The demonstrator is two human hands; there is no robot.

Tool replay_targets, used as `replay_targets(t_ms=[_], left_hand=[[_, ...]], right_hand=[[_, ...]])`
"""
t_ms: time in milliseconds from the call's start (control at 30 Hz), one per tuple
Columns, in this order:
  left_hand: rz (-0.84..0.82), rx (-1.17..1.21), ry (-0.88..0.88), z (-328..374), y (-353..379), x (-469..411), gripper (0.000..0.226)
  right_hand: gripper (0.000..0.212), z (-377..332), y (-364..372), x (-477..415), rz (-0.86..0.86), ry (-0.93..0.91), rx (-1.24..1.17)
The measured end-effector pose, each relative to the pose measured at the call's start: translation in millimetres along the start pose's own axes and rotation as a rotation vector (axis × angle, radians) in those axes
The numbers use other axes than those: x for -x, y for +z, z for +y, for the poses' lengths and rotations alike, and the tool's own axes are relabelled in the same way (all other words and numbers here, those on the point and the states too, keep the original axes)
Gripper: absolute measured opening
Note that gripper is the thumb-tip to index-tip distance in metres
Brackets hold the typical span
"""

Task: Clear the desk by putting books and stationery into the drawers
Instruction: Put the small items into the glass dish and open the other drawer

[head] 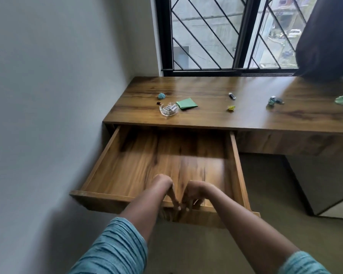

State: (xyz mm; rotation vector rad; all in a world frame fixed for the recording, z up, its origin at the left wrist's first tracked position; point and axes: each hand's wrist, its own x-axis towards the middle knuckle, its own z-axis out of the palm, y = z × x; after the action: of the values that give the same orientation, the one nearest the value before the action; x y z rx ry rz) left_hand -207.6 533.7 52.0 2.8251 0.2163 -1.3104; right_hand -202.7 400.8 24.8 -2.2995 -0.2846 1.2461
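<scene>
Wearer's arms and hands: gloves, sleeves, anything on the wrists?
No gloves: left hand and right hand are bare. The left sleeve and right sleeve are teal ribbed knit with darker streaks, ending near the elbows. No watch or bracelet shows.

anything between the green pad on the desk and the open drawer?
Nothing visible. The drawer is pulled out, floor bare, below the green pad. The glass dish sits beside the pad on its left, not in the path. The left hand and right hand grip its front panel.
</scene>
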Motion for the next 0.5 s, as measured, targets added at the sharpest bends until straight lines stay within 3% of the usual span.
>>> replay_targets(t_ms=[100, 167, 267, 333, 400, 500], left_hand=[[-0.045, 0.072, -0.045, -0.4, 12.5, 7.1, 0.043], [-0.069, 0.057, -0.066, -1.0, 13.3, 7.3, 0.038], [-0.195, 0.161, -0.144, -13.4, 4.1, 0.6, 0.05], [-0.317, 0.292, -0.136, -19.2, -8.1, -13.4, 0.047], [-0.158, 0.45, -0.128, -25.0, -32.4, -31.4, 0.039], [0.28, 0.46, -0.041, -33.1, -83.3, -56.2, 0.033]], right_hand=[[0.013, 0.6, 6.1, 3.1, -0.23, 0.049, -0.025], [0.016, -0.4, 4.3, 1.9, -0.31, 0.082, -0.021], [0.025, -6.4, -7.5, -4.7, -0.333, 0.157, -0.078], [0.011, -14.9, -21.5, -10.0, -0.275, 0.151, -0.12], [0.006, -23.9, -43.2, -18.8, -0.098, 0.08, -0.16], [0.005, -40.7, -88.1, -38.1, 0.246, -0.027, -0.164]])
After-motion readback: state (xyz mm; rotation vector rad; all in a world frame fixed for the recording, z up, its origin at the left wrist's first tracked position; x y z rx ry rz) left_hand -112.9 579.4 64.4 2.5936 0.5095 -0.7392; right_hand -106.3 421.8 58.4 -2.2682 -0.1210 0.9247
